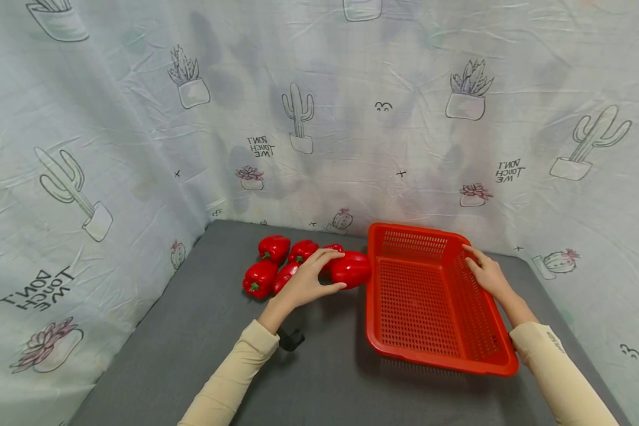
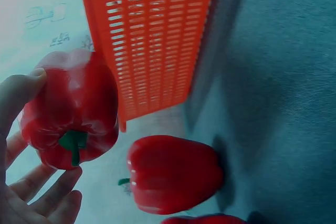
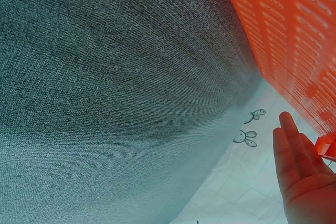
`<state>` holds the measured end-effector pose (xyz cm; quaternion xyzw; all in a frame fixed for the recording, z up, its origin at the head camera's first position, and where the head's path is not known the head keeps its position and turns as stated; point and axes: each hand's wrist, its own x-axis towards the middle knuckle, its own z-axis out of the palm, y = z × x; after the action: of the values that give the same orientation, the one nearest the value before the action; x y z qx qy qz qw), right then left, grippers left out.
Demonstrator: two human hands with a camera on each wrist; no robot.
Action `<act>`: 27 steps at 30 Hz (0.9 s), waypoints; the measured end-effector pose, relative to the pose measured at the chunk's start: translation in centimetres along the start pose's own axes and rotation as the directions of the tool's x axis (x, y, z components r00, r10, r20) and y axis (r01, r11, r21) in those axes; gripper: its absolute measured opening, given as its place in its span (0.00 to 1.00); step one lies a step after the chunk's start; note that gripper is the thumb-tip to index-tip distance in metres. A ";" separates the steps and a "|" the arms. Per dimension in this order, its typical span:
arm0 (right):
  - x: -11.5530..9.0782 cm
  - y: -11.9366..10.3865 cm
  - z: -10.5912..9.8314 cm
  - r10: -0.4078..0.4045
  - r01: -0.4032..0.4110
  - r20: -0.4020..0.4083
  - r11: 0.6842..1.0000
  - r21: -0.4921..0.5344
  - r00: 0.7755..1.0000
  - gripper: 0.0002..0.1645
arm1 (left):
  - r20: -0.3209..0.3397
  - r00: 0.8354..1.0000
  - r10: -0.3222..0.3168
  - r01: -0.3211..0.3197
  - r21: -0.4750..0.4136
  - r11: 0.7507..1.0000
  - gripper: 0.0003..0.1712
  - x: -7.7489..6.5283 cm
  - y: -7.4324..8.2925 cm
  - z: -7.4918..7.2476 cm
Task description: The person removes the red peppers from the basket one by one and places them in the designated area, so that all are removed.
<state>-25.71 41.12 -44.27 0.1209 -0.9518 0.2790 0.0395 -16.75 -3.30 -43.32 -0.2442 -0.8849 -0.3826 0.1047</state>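
Observation:
My left hand (image 1: 310,281) grips a glossy red bell pepper (image 1: 352,270) between thumb and fingers, just beside the left rim of a red-orange plastic basket (image 1: 441,357). In the left wrist view this bell pepper (image 2: 73,100) shows its green stem toward the camera, with the slotted basket wall (image 2: 157,40) behind it. Over at the basket's right rim lies my right hand (image 1: 489,277). The right wrist view shows that hand's fingers (image 3: 294,150) straight and close together along the outside of the basket wall (image 3: 294,40).
Several more red bell peppers (image 1: 260,278) lie in a cluster on the grey tabletop (image 1: 186,331), left of the basket. Another bell pepper (image 2: 176,174) lies on its side below the held one. A pale curtain (image 1: 341,118) with cactus drawings hangs behind and at the sides.

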 end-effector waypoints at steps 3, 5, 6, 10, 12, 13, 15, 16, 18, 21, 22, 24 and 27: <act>0.0 0.0 0.0 0.003 -0.003 -0.002 1.000 -0.003 1.000 0.28 | 0.005 1.000 -0.015 0.015 -0.012 1.000 0.36 -0.3 -0.3 0.1; 0.0 0.1 0.0 0.000 0.000 -0.003 1.000 -0.002 1.000 0.28 | 0.003 1.000 -0.016 0.016 -0.024 1.000 0.36 -0.5 -0.6 0.2; 0.0 0.1 0.0 -0.002 0.002 -0.004 1.000 0.000 1.000 0.28 | 0.001 1.000 -0.013 0.013 -0.025 1.000 0.36 -0.6 -0.7 0.2; -0.1 0.2 0.1 -0.003 0.003 0.005 1.000 0.009 1.000 0.28 | -0.002 1.000 -0.002 0.002 -0.024 1.000 0.35 -1.0 -1.1 0.3; -0.1 0.2 0.0 0.000 -0.001 0.011 1.000 0.013 1.000 0.29 | -0.003 1.000 0.001 -0.001 -0.007 1.000 0.35 -1.1 -1.3 0.4; -0.1 0.2 0.0 0.003 -0.003 0.015 1.000 0.015 1.000 0.29 | -0.003 1.000 0.001 -0.001 0.005 1.000 0.35 -1.2 -1.4 0.5; -0.1 0.3 0.0 0.006 -0.007 0.019 1.000 0.017 1.000 0.29 | 0.002 1.000 -0.002 0.002 0.039 0.999 0.35 -1.3 -1.5 0.5; -0.1 0.3 0.0 0.009 -0.009 0.021 1.000 0.018 1.000 0.29 | 0.004 1.000 -0.004 0.004 0.057 0.998 0.35 -1.4 -1.5 0.6; -0.1 0.2 0.0 0.009 -0.009 0.020 1.000 0.019 1.000 0.29 | 0.010 1.000 -0.006 0.005 0.089 0.996 0.35 -1.6 -1.7 0.7; -0.1 0.2 0.0 0.004 -0.004 0.014 1.000 0.017 1.000 0.29 | 0.020 1.000 -0.007 0.005 0.134 0.991 0.34 -1.8 -2.0 0.8; -0.1 0.2 0.0 0.001 -0.001 0.014 1.000 0.019 1.000 0.29 | 0.022 1.000 -0.007 0.003 0.147 0.989 0.34 -1.9 -2.1 0.9; -0.1 0.2 0.0 -0.007 0.007 0.009 1.000 0.016 1.000 0.29 | 0.025 1.000 -0.007 0.003 0.171 0.985 0.33 -2.1 -2.5 1.0; -0.1 0.2 0.0 -0.007 0.007 0.009 1.000 0.016 1.000 0.29 | 0.022 1.000 -0.004 0.000 0.191 0.982 0.33 -2.4 -3.0 1.3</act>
<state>-25.66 41.29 -44.43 0.1259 -0.9493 0.2858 0.0351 -16.21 -4.98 -46.93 -0.2364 -0.9189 -0.2932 0.1176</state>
